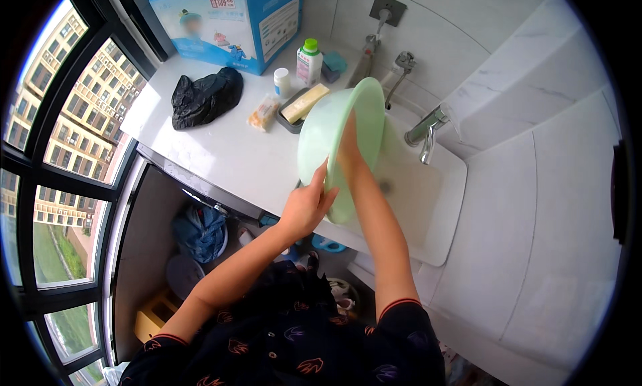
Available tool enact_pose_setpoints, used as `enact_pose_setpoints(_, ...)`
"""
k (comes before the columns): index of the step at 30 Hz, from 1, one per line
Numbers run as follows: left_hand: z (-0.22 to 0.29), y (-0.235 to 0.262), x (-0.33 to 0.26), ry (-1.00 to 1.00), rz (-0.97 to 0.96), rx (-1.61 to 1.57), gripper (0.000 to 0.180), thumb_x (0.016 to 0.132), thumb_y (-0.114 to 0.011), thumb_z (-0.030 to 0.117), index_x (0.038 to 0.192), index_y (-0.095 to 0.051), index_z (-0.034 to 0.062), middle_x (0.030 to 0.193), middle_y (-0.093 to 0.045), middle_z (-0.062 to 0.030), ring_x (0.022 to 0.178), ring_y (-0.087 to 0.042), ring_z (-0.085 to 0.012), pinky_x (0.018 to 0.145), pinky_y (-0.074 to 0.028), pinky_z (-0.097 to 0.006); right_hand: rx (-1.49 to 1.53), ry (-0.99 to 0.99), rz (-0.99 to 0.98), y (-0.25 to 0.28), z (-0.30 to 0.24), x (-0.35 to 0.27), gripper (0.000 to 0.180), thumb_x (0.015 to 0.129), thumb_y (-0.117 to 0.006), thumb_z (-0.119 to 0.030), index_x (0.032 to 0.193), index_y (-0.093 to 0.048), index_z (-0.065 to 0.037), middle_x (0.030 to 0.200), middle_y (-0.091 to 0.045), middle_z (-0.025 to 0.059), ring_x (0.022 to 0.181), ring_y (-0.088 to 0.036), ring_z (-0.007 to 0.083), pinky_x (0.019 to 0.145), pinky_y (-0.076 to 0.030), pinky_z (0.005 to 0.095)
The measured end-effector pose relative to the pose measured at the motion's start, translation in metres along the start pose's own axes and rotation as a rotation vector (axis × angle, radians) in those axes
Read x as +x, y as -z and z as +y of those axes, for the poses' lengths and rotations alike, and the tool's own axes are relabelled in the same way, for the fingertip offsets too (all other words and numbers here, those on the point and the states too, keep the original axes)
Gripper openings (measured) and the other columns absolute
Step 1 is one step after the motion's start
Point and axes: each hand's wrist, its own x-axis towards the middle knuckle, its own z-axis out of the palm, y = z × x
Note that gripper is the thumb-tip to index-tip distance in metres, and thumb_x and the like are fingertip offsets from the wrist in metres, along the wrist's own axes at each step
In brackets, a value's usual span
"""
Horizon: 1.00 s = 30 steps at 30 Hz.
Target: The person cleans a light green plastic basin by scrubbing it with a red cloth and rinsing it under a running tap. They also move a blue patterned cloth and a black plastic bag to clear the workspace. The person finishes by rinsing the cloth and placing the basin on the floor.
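Observation:
A pale green plastic basin (pixel 319 135) stands tilted on its edge over the white sink (pixel 447 212), its open side facing the tap. My left hand (pixel 306 205) grips the basin's near rim from outside. Reaching inside the basin, my right hand (pixel 349 145) has its palm against the inner wall; its fingers are partly hidden by the rim. Nothing else is in either hand.
A chrome tap (pixel 426 130) juts over the sink. On the white counter (pixel 207 152) lie a black bag (pixel 204 97), a wrapped packet (pixel 263 113), a soap bar in a dish (pixel 302 105), a green-capped bottle (pixel 309 61) and a blue box (pixel 227 21). Large windows at left.

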Motion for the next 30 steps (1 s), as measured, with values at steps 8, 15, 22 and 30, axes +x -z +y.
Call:
enact_pose_setpoints(8,-0.008,-0.006,-0.005,-0.008,0.015,-0.071,0.066,0.089,-0.059,0.016,0.145,-0.025,0.01,0.06,-0.056,-0.0126,0.054,-0.056,-0.0335,0.054,-0.045,-0.041,-1.198,-0.145,0.114,0.104,0.099,-0.022,0.039,0.077,-0.072,-0.016,0.112,-0.055,-0.018,0.11,-0.053,0.0188,0.099,-0.057,0.0373,0.083,-0.049,0.0449)
enact_pose_setpoints(15,-0.016,-0.014,-0.003,-0.005,0.063,-0.076,0.063,0.09,-0.059,0.014,0.142,-0.025,0.0055,0.063,-0.058,-0.0135,0.053,-0.058,-0.0311,0.052,-0.045,-0.039,-1.293,-0.431,-0.562,0.148,0.025,-0.109,0.033,0.078,-0.07,-0.016,0.109,-0.063,-0.022,0.11,-0.057,0.0129,0.101,-0.06,0.0339,0.081,-0.05,0.0432)
enact_pose_setpoints(22,-0.012,-0.019,-0.007,0.033,0.107,-0.192,0.057,0.093,-0.055,0.012,0.14,-0.025,0.0006,0.075,-0.067,-0.014,0.061,-0.065,-0.0172,0.055,-0.052,-0.028,-1.816,-0.43,-0.016,0.276,-0.019,-0.161,0.031,0.077,-0.068,-0.018,0.108,-0.065,-0.017,0.117,-0.054,0.0128,0.106,-0.054,0.0351,0.079,-0.049,0.0472)
enact_pose_setpoints(30,-0.006,-0.022,-0.007,0.067,0.143,-0.166,0.056,0.093,-0.057,0.012,0.139,-0.028,0.0006,0.077,-0.068,-0.012,0.06,-0.063,-0.0128,0.055,-0.052,-0.025,-2.05,-0.146,-0.003,0.285,0.035,-0.189,0.041,0.073,-0.074,-0.021,0.11,-0.06,-0.011,0.119,-0.051,0.0117,0.111,-0.051,0.0336,0.082,-0.048,0.0492)
